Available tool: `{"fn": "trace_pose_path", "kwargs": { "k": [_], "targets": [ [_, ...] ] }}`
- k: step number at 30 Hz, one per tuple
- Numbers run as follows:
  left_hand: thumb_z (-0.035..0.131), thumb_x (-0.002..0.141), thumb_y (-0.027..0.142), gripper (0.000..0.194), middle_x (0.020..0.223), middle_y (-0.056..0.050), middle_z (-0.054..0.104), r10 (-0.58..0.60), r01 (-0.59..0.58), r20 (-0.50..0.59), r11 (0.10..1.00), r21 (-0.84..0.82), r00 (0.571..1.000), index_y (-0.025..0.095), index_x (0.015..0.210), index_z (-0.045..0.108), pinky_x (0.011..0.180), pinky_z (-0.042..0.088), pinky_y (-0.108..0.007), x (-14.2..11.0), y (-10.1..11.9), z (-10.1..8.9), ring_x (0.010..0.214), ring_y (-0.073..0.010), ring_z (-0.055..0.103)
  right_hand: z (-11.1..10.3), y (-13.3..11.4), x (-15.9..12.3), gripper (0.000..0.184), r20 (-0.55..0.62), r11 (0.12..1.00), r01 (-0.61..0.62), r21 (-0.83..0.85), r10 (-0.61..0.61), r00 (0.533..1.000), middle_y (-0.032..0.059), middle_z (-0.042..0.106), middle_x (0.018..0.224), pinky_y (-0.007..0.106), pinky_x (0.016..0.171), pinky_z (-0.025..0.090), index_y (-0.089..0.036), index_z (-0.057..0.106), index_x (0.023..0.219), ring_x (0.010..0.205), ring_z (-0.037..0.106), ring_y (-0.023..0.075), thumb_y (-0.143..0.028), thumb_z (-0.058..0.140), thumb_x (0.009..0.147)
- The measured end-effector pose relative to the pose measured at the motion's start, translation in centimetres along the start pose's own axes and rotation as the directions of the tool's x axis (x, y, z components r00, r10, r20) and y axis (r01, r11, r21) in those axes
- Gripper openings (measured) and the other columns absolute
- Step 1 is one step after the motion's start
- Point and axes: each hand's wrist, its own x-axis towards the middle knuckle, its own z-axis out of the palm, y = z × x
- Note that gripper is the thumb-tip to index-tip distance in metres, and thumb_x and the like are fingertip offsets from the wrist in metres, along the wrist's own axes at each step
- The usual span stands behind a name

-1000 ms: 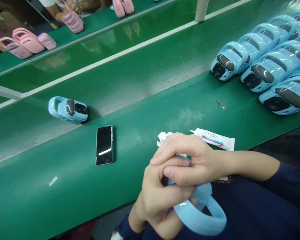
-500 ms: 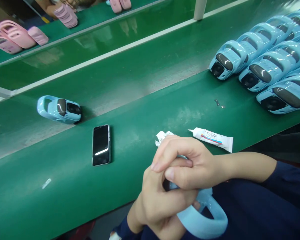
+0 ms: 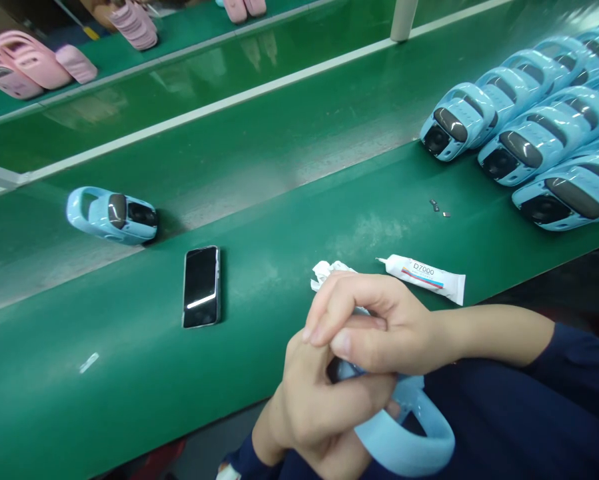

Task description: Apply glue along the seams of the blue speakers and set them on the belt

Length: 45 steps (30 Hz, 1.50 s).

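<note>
Both hands are clasped over a light blue device with a loop handle (image 3: 412, 437), close to my body at the table's near edge. My left hand (image 3: 324, 407) is wrapped round its body from below and the left. Over it lies my right hand (image 3: 384, 320), closed, its fingers pressing on the device and across my left fingers. The handle sticks out at the lower right, while most of the body is hidden. Just beyond my right hand are a crumpled white tissue (image 3: 326, 272) and a white D7000 glue tube (image 3: 424, 275), its nozzle pointing left.
Rows of similar blue devices (image 3: 509, 150) stand at the right, near several tiny dark chips (image 3: 435, 205). One blue device (image 3: 112, 215) lies at the left, beyond a phone (image 3: 201, 287). A small clear scrap (image 3: 89, 363) is at lower left. Pink devices (image 3: 32, 63) sit across the far table.
The view has shifted slightly, so the phone and the lone blue device appear a little farther left and up. Both hands keep nearly the same grip on the device.
</note>
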Motion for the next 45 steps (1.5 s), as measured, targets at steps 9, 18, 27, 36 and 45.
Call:
{"fn": "trace_pose_path", "kwargs": {
  "k": [9,18,27,36,45],
  "targets": [
    [0.048,0.087,0.022,0.029,0.096,-0.002,0.056,0.001,0.000,0.018,0.999,-0.052,1.000,0.020,0.060,0.059,0.066,0.060,-0.029,1.3,0.8,-0.6,0.081,-0.0152,0.065,-0.6,-1.2,-0.3,0.024,0.130,0.996,-0.094,0.007,0.092,0.987,0.0088,0.068,0.105,0.025,0.083,0.054,-0.015,0.064,0.108,0.095,0.065,0.0154,-0.021,0.064,0.085],
    [0.055,0.087,0.024,0.029,0.101,-0.001,0.060,-0.011,0.010,-0.075,1.000,-0.001,0.997,0.021,0.059,0.062,0.071,0.060,-0.030,0.1,1.2,0.3,0.084,-0.0162,0.065,-0.6,-1.3,-1.1,0.030,0.103,0.990,-0.137,0.017,0.135,0.986,0.0057,0.066,0.102,0.021,0.075,0.055,-0.017,0.060,0.111,0.088,0.065,0.0132,-0.016,0.066,0.082],
    [0.057,0.087,0.024,0.019,0.108,-0.005,0.059,0.056,-0.055,0.045,0.998,-0.018,0.997,0.021,0.073,0.069,0.078,0.060,-0.036,-0.3,-0.2,-1.3,0.092,-0.0199,0.065,-0.9,-1.9,-1.3,0.028,0.052,0.983,-0.075,-0.170,0.085,0.995,0.0089,0.064,0.112,0.029,0.093,0.052,-0.015,0.056,0.117,0.107,0.062,0.0164,-0.022,0.059,0.090],
    [0.055,0.091,0.028,0.018,0.097,-0.005,0.058,-0.024,0.002,-0.077,0.960,-0.281,0.997,0.018,0.087,0.069,0.086,0.057,-0.043,-1.5,-2.2,-1.3,0.089,-0.0206,0.062,-3.7,-1.8,-3.7,0.095,0.317,0.837,-0.488,-0.248,0.546,0.775,0.0110,0.020,0.160,0.044,0.117,0.028,-0.027,0.012,0.155,0.146,0.026,0.0286,-0.042,0.072,0.083],
    [0.054,0.091,0.030,0.020,0.088,-0.003,0.057,-0.011,-0.030,-0.136,0.955,-0.296,0.991,0.019,0.086,0.069,0.083,0.057,-0.042,-2.0,-2.4,-1.1,0.086,-0.0203,0.062,-3.6,-1.9,-3.6,0.080,0.316,0.844,-0.498,-0.198,0.536,0.783,0.0100,0.023,0.159,0.040,0.118,0.026,-0.023,0.018,0.153,0.146,0.025,0.0243,-0.037,0.065,0.089]
  ]
}}
